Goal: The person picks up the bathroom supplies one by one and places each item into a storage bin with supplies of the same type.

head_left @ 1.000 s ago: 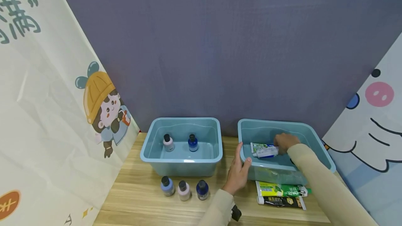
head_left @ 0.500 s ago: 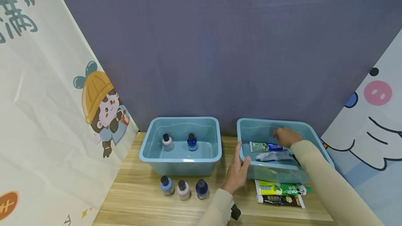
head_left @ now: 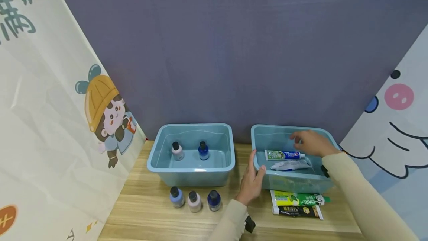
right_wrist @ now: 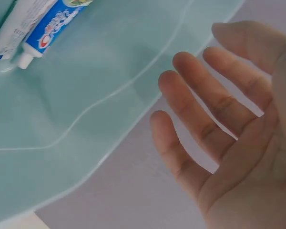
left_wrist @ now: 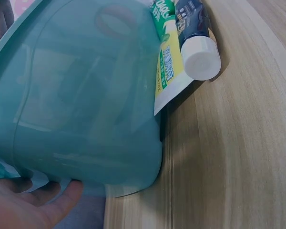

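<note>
My left hand [head_left: 250,186] rests against the left end of the right blue bin [head_left: 294,185], its fingers extended along the outer wall and its thumb near the front rim. In the left wrist view, the fingers [left_wrist: 62,200] touch the bin's wall. Over the back right of that bin is my right hand [head_left: 312,143]; the right wrist view shows its fingers [right_wrist: 200,126] spread and holding nothing. Inside the bin lie a blue-and-green toothpaste tube [head_left: 284,155] and, in front of it, a whitish toothpaste tube [head_left: 290,165].
A green-and-yellow toothpaste tube [head_left: 297,199] and a black tube [head_left: 297,211] lie before the right bin. The left blue bin [head_left: 191,177] contains a pink bottle [head_left: 178,153] and a blue bottle [head_left: 203,152]. In front stand light blue [head_left: 177,198], pink [head_left: 194,203] and dark blue [head_left: 214,201] bottles.
My right hand has let go of the whitish toothpaste tube, which now lies flat in the right bin. The hand has risen and moved toward the back right. My left hand stays at the bin.
</note>
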The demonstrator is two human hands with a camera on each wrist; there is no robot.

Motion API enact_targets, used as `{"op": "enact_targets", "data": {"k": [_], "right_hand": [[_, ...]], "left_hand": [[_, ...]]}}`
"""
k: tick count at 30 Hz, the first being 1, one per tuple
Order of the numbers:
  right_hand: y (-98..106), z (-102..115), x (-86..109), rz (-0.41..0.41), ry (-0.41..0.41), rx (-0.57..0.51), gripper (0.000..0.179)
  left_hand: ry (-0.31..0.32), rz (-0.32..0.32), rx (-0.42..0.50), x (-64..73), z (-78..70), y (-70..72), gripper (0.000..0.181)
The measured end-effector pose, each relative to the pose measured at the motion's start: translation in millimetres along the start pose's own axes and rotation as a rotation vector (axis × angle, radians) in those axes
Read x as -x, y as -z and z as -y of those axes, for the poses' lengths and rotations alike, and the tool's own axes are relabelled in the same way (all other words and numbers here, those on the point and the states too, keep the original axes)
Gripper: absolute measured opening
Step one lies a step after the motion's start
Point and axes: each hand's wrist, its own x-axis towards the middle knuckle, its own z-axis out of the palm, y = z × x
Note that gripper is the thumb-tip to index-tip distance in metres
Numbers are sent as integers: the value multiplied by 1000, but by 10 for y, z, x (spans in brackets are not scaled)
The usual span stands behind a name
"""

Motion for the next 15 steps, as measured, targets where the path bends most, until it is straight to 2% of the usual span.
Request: {"op": "enact_targets", "data": {"k": [8,15], "right_hand": [[33,184,352,-196,59,-4,25],[-27,223,675,-369,77,5,21]], "left_hand": [[16,4,6,8,-10,8,61],[23,-1,22,10,22,-11,60]]}}
